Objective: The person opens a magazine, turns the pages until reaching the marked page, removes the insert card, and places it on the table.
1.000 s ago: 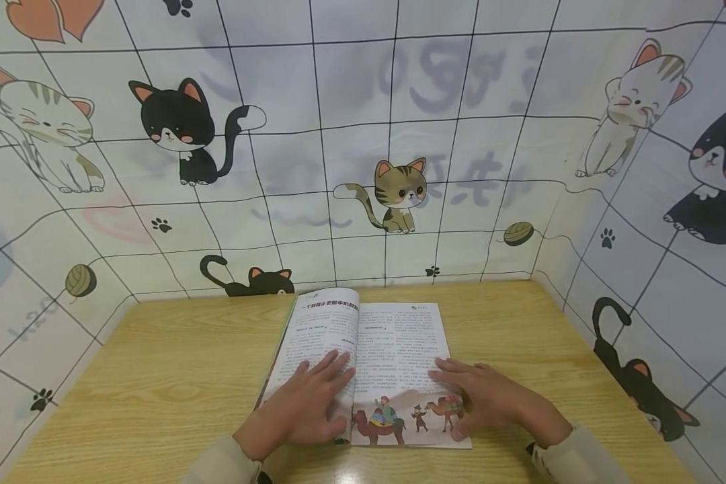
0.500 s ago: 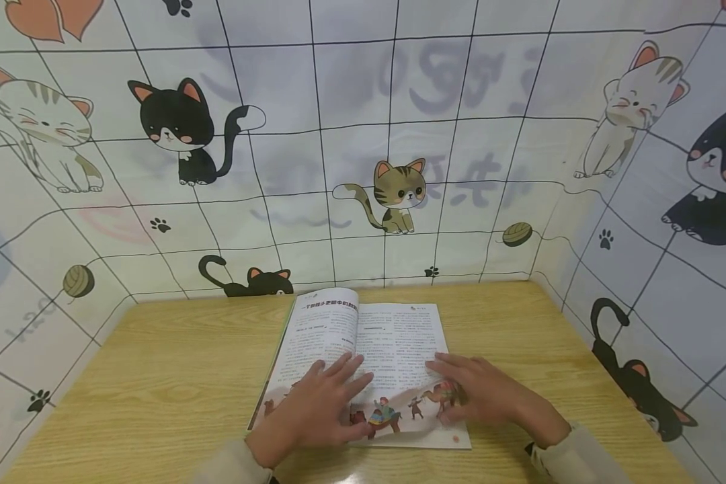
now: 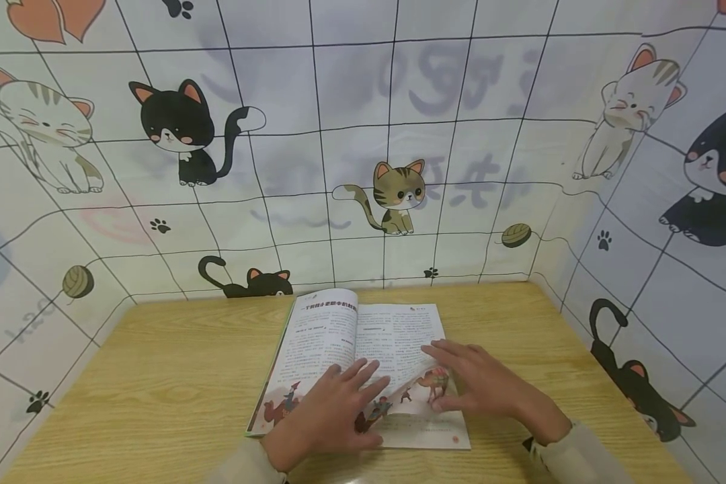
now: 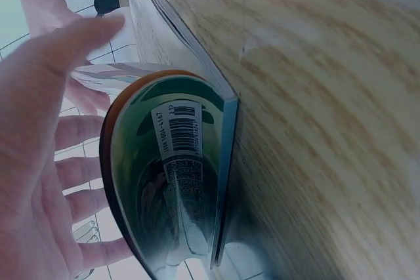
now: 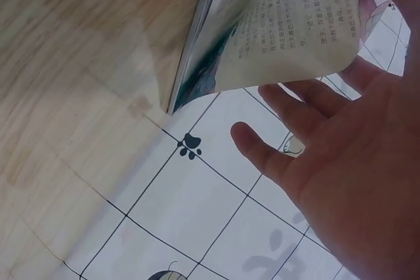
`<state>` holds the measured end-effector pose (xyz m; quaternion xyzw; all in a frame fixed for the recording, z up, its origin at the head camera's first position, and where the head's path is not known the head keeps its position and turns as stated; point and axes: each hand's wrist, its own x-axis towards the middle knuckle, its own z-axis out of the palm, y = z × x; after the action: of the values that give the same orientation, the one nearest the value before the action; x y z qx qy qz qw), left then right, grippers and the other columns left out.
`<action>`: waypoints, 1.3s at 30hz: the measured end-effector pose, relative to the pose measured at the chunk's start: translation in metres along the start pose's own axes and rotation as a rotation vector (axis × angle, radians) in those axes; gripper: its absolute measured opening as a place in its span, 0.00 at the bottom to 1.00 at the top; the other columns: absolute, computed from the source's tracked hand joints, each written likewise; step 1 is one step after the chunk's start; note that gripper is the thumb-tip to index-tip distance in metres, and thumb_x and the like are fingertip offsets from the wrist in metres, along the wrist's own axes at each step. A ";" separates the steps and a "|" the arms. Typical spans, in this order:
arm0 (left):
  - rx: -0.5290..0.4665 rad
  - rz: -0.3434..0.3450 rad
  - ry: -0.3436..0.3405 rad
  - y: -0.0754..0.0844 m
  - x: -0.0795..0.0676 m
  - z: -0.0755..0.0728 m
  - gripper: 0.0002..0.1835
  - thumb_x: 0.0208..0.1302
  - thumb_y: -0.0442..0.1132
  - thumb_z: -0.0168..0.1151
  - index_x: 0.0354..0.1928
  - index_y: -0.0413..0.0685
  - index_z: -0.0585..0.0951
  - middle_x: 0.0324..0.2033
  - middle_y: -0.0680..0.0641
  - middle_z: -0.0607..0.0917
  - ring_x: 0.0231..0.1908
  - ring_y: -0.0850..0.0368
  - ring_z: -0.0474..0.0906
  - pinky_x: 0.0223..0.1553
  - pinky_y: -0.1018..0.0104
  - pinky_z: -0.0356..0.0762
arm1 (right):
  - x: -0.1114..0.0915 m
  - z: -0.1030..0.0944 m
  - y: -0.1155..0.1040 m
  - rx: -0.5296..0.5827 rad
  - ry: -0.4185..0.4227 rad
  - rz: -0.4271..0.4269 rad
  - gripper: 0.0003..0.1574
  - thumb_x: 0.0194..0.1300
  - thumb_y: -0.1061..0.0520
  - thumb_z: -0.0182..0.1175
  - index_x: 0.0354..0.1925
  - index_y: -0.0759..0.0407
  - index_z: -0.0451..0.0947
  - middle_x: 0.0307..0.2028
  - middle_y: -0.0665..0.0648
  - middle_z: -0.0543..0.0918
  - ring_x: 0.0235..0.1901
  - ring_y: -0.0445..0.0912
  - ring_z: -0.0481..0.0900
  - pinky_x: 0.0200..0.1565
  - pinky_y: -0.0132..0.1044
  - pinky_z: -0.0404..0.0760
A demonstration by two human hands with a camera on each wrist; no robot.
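Three walls (image 3: 296, 154): I see gridded, cat-printed sides at left, far and right.
Table (image 3: 175, 376): wood-grained, between them.
Magazine (image 3: 311, 336): opened at the table's middle.
Left hand (image 3: 335, 407): my fingers are spread over its near middle.
Right hand (image 3: 487, 383): fingers loosely extended at its right edge.
Bent page (image 5: 302, 37): between right thumb and fingers.
Camel drawing (image 3: 433, 382): just left of my right hand.

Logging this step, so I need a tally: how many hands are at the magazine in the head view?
2: the left hand over the lower middle of the magazine, and the right hand at its right page's outer edge.
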<state>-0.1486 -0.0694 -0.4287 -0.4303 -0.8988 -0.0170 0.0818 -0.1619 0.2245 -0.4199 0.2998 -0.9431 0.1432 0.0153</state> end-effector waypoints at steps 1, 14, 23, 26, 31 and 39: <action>0.007 0.002 0.008 0.000 0.000 0.000 0.42 0.51 0.69 0.55 0.66 0.58 0.64 0.65 0.47 0.66 0.63 0.49 0.63 0.51 0.45 0.69 | 0.000 -0.001 -0.001 0.010 0.000 0.010 0.54 0.48 0.22 0.54 0.67 0.44 0.59 0.65 0.53 0.64 0.64 0.51 0.61 0.58 0.58 0.60; 0.101 0.055 0.175 -0.004 -0.001 -0.003 0.56 0.47 0.56 0.68 0.73 0.58 0.43 0.72 0.47 0.44 0.70 0.50 0.45 0.62 0.46 0.57 | -0.008 -0.008 0.000 0.233 0.038 0.081 0.32 0.70 0.42 0.43 0.70 0.43 0.54 0.66 0.46 0.62 0.63 0.51 0.63 0.58 0.60 0.57; 0.217 0.127 0.208 -0.006 -0.001 -0.005 0.57 0.44 0.55 0.71 0.72 0.62 0.46 0.72 0.48 0.42 0.71 0.50 0.37 0.67 0.47 0.41 | -0.010 -0.002 0.004 0.181 0.058 0.105 0.45 0.63 0.39 0.52 0.72 0.42 0.45 0.70 0.50 0.52 0.67 0.52 0.55 0.60 0.62 0.50; 0.238 0.131 0.190 -0.007 -0.002 -0.008 0.54 0.45 0.56 0.70 0.72 0.62 0.49 0.72 0.48 0.43 0.71 0.49 0.38 0.67 0.48 0.40 | -0.011 -0.001 0.005 0.154 0.030 0.122 0.52 0.58 0.34 0.56 0.72 0.44 0.44 0.71 0.51 0.50 0.67 0.53 0.54 0.60 0.63 0.50; 0.244 0.100 0.131 -0.013 -0.005 -0.014 0.51 0.45 0.61 0.68 0.71 0.60 0.55 0.72 0.48 0.45 0.70 0.48 0.37 0.67 0.47 0.35 | -0.014 0.003 0.007 0.101 -0.126 0.112 0.63 0.43 0.24 0.60 0.71 0.45 0.49 0.70 0.53 0.53 0.67 0.54 0.54 0.60 0.64 0.50; 0.308 0.009 0.113 -0.018 -0.008 -0.016 0.49 0.42 0.67 0.65 0.67 0.56 0.64 0.69 0.46 0.57 0.70 0.46 0.42 0.66 0.44 0.32 | -0.017 0.012 0.010 0.140 -0.269 0.050 0.67 0.32 0.24 0.65 0.69 0.46 0.57 0.68 0.55 0.58 0.66 0.55 0.56 0.60 0.64 0.52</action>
<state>-0.1556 -0.0887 -0.4136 -0.4151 -0.8828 0.0975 0.1973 -0.1530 0.2387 -0.4357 0.2930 -0.9315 0.1677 -0.1358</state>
